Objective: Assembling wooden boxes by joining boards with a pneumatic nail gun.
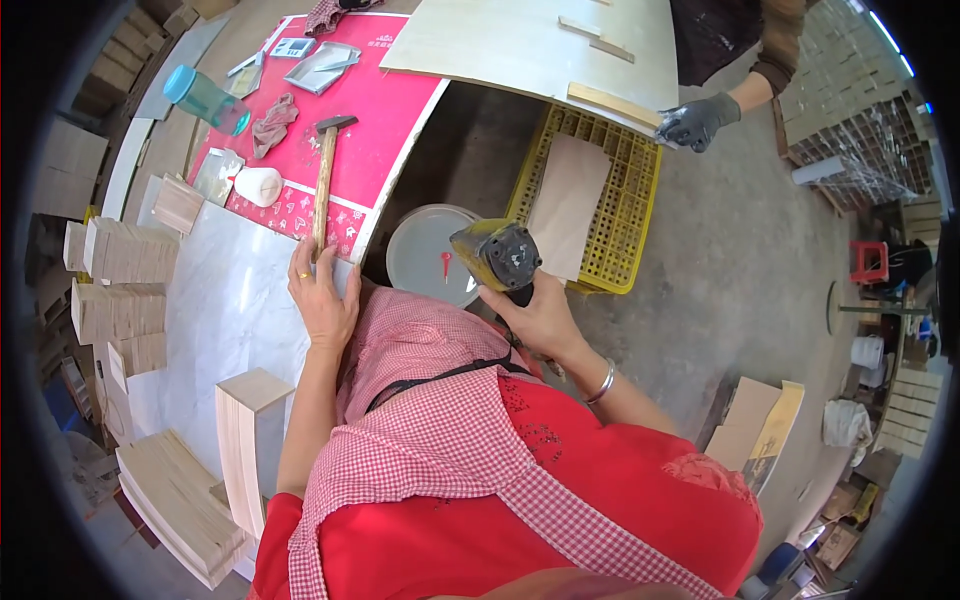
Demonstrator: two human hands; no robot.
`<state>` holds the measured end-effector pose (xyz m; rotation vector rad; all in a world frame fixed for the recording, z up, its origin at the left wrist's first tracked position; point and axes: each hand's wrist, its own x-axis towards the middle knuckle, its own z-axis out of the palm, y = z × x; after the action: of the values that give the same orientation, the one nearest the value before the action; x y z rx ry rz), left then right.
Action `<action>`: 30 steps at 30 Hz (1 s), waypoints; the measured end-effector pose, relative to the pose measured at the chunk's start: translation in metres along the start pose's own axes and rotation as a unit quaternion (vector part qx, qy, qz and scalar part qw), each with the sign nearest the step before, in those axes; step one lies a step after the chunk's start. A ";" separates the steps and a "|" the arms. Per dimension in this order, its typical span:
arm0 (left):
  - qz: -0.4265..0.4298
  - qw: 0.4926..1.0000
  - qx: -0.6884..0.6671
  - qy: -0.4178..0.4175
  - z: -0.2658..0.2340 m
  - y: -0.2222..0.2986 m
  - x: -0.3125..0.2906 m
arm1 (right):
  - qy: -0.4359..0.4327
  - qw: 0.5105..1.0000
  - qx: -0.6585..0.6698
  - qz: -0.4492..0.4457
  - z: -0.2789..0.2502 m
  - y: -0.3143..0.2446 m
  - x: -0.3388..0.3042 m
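Note:
My left hand (325, 303) rests at the table's near edge, fingers and thumb apart. Its fingertips meet the lower end of a wooden-handled hammer (325, 185), which lies on the pink table cover (380, 120). In my right hand (545, 315) is a yellow and black power tool, by its look a nail gun (497, 255), held in front of my apron. My fingers wrap round its grip, mostly hidden under the body. Below and behind the tool stands a round pale lidded bucket (425, 235) with a small red item (446, 265) on top.
A white glue bottle (260, 186), a cloth (273, 125) and a teal bottle (205, 98) stand or lie left of the hammer. Wood stacks (130, 250) line the left side. Ahead, a co-worker's gloved hand (695, 122) touches a wood strip (612, 103) above a yellow crate (625, 220).

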<state>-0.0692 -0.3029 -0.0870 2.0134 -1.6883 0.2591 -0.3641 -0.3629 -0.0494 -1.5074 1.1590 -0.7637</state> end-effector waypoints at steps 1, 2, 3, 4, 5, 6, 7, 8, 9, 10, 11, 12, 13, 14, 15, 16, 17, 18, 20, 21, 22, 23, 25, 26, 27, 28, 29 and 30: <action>0.000 1.000 -0.001 0.003 0.000 0.001 0.000 | -0.001 1.000 0.004 -0.004 0.000 0.000 -0.001; 0.000 1.000 -0.002 0.006 -0.001 0.002 0.000 | -0.002 1.000 0.005 -0.005 0.000 -0.001 -0.002; -0.001 1.000 -0.002 0.009 -0.002 0.002 -0.001 | -0.004 1.000 0.008 0.012 0.000 -0.002 -0.003; -0.002 1.000 0.000 0.010 -0.003 0.004 -0.001 | -0.007 1.000 0.011 0.028 0.000 -0.004 -0.003; -0.007 1.000 -0.003 0.011 -0.004 0.007 -0.001 | -0.009 0.999 0.014 0.045 0.000 -0.006 -0.004; -0.012 1.000 -0.005 0.012 -0.006 0.011 -0.001 | -0.011 0.999 0.014 0.044 0.000 -0.006 -0.004; -0.017 1.000 -0.008 0.014 -0.008 0.017 0.000 | -0.010 1.000 0.000 0.014 0.002 -0.007 -0.002; -0.019 1.000 -0.005 0.017 -0.011 0.025 -0.002 | -0.010 1.000 -0.014 -0.016 0.005 -0.008 0.000; -0.129 0.969 -0.198 -0.069 -0.015 0.037 -0.004 | -0.009 0.998 -0.028 -0.047 0.007 -0.009 0.002; -0.231 0.884 -0.379 -0.150 -0.021 0.052 -0.006 | -0.013 0.998 -0.027 -0.048 0.011 -0.011 0.003; -0.232 0.883 -0.379 -0.149 -0.030 0.070 0.000 | -0.023 0.998 -0.033 -0.046 0.016 -0.016 0.004; -0.296 0.770 -0.526 -0.206 -0.040 0.089 0.010 | -0.036 0.998 -0.040 -0.045 0.023 -0.022 0.007; -0.345 0.625 -0.652 -0.254 -0.049 0.103 0.019 | -0.048 0.997 -0.046 -0.045 0.029 -0.026 0.009; -0.346 0.626 -0.653 -0.251 -0.054 0.113 0.025 | -0.051 0.997 -0.047 -0.047 0.036 -0.031 0.011; -0.370 0.621 -0.644 -0.250 -0.057 0.121 0.031 | -0.046 0.992 -0.060 -0.102 0.042 -0.033 0.014; -0.393 0.616 -0.635 -0.250 -0.059 0.127 0.035 | -0.041 0.984 -0.073 -0.156 0.048 -0.036 0.017; -0.415 0.610 -0.626 -0.252 -0.059 0.131 0.037 | -0.034 0.974 -0.086 -0.209 0.053 -0.038 0.017; -0.414 0.610 -0.626 -0.254 -0.057 0.132 0.037 | -0.032 0.974 -0.087 -0.209 0.057 -0.042 0.017; -0.449 0.570 -0.665 -0.177 -0.051 0.130 0.031 | -0.091 0.967 -0.070 -0.228 0.065 -0.049 0.013; -0.466 0.547 -0.681 -0.138 -0.051 0.129 0.028 | -0.121 0.962 -0.062 -0.236 0.065 -0.052 0.011; -0.466 0.548 -0.680 -0.142 -0.052 0.127 0.027 | -0.118 0.963 -0.061 -0.234 0.064 -0.057 0.008; -0.482 0.516 -0.694 -0.138 -0.056 0.125 0.026 | -0.141 0.961 -0.067 -0.230 0.063 -0.063 0.005; -0.513 0.452 -0.719 -0.127 -0.065 0.121 0.027 | -0.190 0.953 -0.079 -0.224 0.061 -0.071 0.001; -0.512 0.455 -0.718 -0.126 -0.068 0.119 0.028 | -0.189 0.952 -0.077 -0.226 0.060 -0.071 -0.002; -0.512 0.437 -0.730 -0.120 -0.072 0.117 0.029 | -0.195 0.944 -0.067 -0.258 0.055 -0.069 -0.006; -0.512 0.418 -0.742 -0.114 -0.074 0.115 0.031 | -0.201 0.934 -0.057 -0.289 0.050 -0.068 -0.011; -0.512 0.399 -0.753 -0.108 -0.076 0.112 0.033 | -0.206 0.923 -0.048 -0.320 0.045 -0.066 -0.014; -0.511 0.400 -0.753 -0.103 -0.078 0.107 0.032 | -0.209 0.922 -0.047 -0.324 0.041 -0.063 -0.017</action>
<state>-0.1518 -0.3049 0.0208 0.9929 0.0747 -1.4395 -0.3152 -0.3328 0.0019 -2.0466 0.3666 -0.7624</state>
